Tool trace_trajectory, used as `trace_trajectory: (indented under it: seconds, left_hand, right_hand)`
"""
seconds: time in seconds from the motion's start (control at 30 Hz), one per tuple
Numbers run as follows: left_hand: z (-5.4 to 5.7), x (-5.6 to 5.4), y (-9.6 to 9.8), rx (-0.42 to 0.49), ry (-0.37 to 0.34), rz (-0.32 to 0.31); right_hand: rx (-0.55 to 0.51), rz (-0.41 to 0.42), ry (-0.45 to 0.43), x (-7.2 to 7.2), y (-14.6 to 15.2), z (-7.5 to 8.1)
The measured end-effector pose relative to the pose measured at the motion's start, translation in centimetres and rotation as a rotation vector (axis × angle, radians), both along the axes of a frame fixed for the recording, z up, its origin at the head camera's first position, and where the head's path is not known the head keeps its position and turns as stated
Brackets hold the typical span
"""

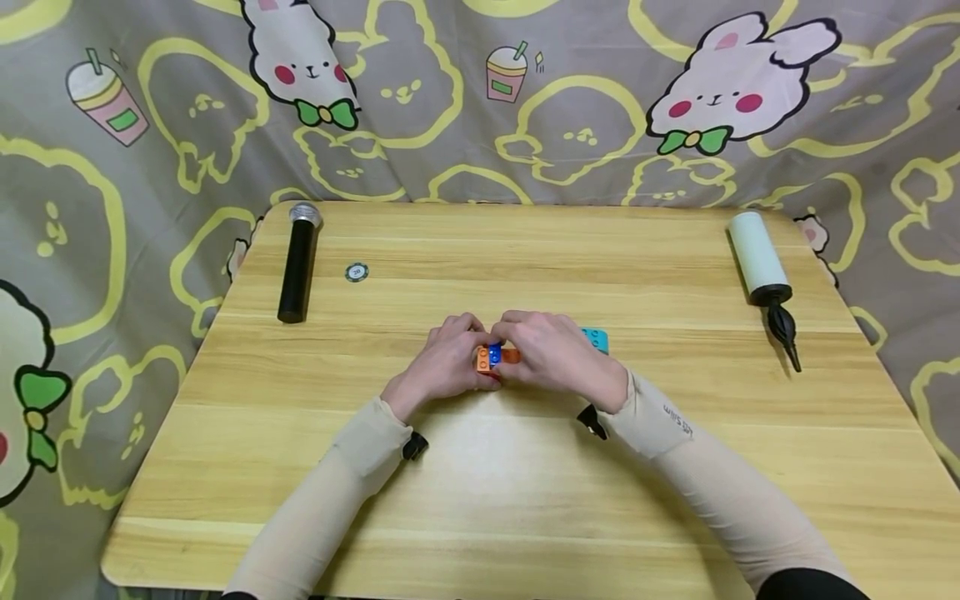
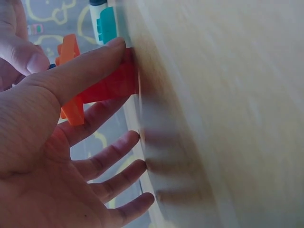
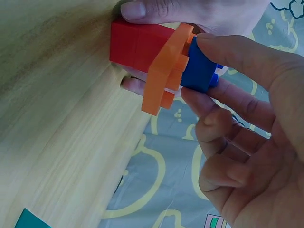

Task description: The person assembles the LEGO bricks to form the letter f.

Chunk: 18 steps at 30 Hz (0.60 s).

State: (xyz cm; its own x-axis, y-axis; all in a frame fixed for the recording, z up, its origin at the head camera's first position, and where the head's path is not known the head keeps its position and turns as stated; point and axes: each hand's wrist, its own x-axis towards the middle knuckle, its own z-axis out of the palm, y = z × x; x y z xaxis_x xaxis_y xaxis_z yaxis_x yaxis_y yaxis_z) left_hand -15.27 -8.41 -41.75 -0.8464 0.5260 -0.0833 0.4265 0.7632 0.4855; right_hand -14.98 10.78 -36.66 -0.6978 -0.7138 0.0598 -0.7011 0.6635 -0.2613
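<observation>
A small toy brick stack stands on the table between both hands. At its base is a red brick (image 3: 135, 45), which my left hand (image 1: 447, 360) pinches between thumb and forefinger; the other fingers spread down toward the tabletop in the left wrist view. Across the red brick lies an orange brick (image 3: 164, 71) with studs, its ends jutting out past the red. On the orange studs sits a blue brick (image 3: 197, 66), slightly tilted. My right hand (image 1: 551, 354) pinches this blue brick between thumb and fingers. Beyond the right hand, a teal brick (image 1: 597, 339) shows partly.
A black microphone (image 1: 299, 262) with a silver head lies at the table's far left, with a round chip (image 1: 357, 272) beside it. At the far right lies a pale hand pump (image 1: 761, 254) with a black nozzle. A patterned curtain (image 1: 555, 158) hangs behind the wooden table (image 1: 480, 508).
</observation>
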Motion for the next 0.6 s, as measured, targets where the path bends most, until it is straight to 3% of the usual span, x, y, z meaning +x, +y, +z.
trace_trajectory:
  seconds: [0.27,0.6]
  left_hand:
    - [0.02,0.09,0.00,-0.014,0.002,0.001]
    - [0.02,0.13,0.05,0.012,-0.001,0.004]
  right_hand:
    - [-0.021,-0.021,-0.041,0.00,-0.06,-0.07]
    - [-0.005,-0.018,-0.001,0.12,-0.24,-0.36]
